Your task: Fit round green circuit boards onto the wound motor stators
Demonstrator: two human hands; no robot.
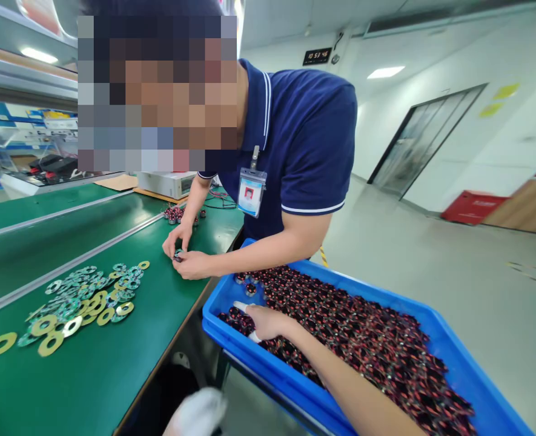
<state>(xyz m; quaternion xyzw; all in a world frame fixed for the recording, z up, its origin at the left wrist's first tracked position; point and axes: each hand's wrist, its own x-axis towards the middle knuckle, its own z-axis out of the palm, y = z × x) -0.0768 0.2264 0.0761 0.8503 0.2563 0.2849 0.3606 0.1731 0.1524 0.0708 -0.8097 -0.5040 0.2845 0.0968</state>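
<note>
My right hand [270, 321] reaches into a blue tray [435, 321] filled with small dark parts wound with reddish wire [349, 321], which look like motor stators. White covers sit on its fingertips. The thumb and a finger are apart, with several wound parts [235, 322] between and beneath them; no firm hold shows. My left hand [199, 412] is at the bottom edge, low beside the table, smeared by motion and whitish at the fingers. Whether it holds anything cannot be made out.
A co-worker in a navy shirt [308, 133] leans over the green table [158, 327], both hands [188, 254] on a small part. Ring-shaped green and yellow discs [86, 300] lie piled on the left. More wound parts [177, 214] and a grey box [168, 183] stand farther back.
</note>
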